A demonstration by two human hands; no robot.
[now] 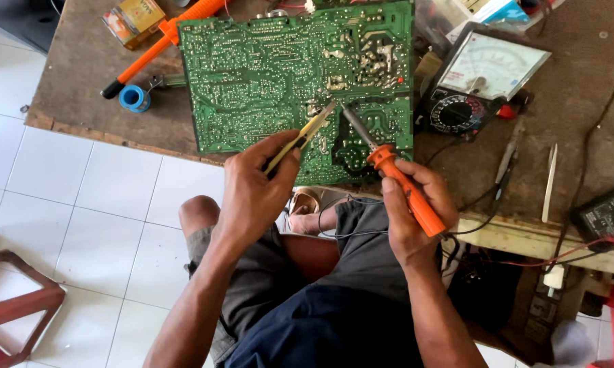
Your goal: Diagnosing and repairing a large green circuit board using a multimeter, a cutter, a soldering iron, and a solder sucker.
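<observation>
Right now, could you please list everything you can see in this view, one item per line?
Circuit board: one, green, solder side up, on the workbench.
Soldering iron: one, orange handle, in the right hand, tip on the board.
Tweezers: one, yellowish metal, in the left hand, tips on the board.
Analogue meter: one, black with white dial, right of the board.
Orange tool: one, long, upper left of the bench.
Solder spool: one, blue, left of the board.
Small box: one, yellow, top left.
Workbench: one, brown wood.
Floor tiles: white.
Left hand: one, gripping the tweezers.
Right hand: one, gripping the iron.
</observation>
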